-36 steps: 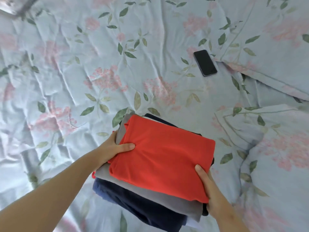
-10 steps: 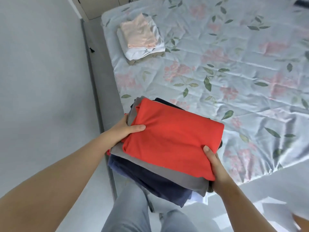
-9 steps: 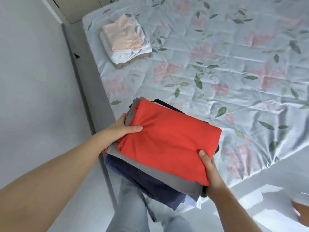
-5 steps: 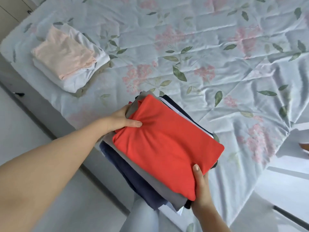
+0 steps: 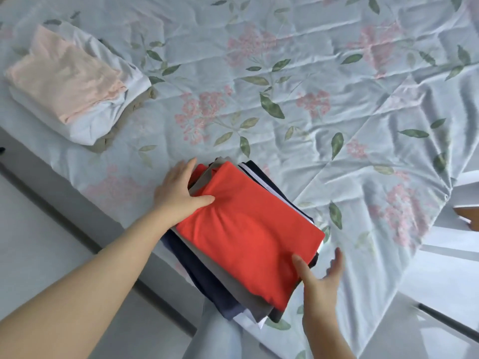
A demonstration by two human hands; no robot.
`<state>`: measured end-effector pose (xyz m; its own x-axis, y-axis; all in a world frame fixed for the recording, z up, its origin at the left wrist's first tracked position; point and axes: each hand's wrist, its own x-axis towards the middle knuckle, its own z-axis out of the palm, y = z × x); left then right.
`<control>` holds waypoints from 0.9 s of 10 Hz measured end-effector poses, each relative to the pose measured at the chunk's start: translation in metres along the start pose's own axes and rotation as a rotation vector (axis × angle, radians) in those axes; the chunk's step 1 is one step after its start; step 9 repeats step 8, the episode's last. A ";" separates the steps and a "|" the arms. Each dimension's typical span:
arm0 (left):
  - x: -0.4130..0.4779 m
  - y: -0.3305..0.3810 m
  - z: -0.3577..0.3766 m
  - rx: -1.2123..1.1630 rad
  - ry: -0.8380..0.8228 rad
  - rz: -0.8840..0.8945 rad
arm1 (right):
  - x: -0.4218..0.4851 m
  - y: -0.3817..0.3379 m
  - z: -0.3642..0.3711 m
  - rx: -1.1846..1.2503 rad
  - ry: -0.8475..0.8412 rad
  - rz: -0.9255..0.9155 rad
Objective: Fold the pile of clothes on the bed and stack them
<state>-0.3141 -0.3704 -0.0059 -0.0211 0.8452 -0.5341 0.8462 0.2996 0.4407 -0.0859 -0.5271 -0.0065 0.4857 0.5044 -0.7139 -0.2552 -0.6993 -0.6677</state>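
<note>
1. The red-topped stack of folded clothes lies at the bed's near edge.
2. The left hand and right hand flank it, fingers straight, thumbs resting on top (neither grips).
3. We judge this the set-down; next we square it up, well apart from the pink-topped stack.

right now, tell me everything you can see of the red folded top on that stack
The red folded top is soft-looking cloth folded into a rough rectangle. It lies flat and diagonal on top of grey, navy and white clothes at the near edge of the bed. Creases gather where the left hand presses its left edge with the thumb. The right hand touches its near edge with the thumb.
</note>
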 end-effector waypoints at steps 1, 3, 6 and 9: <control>-0.046 0.023 0.019 0.096 0.365 0.130 | -0.006 -0.028 0.008 -0.322 0.214 -0.447; -0.066 0.001 0.101 0.375 0.341 0.093 | 0.029 -0.005 0.054 -1.081 -0.021 -0.469; -0.054 -0.012 0.122 0.395 0.463 0.148 | 0.043 0.015 0.059 -1.080 0.023 -0.491; -0.074 0.009 0.098 0.397 0.432 0.093 | 0.020 -0.017 0.042 -1.154 -0.142 -0.466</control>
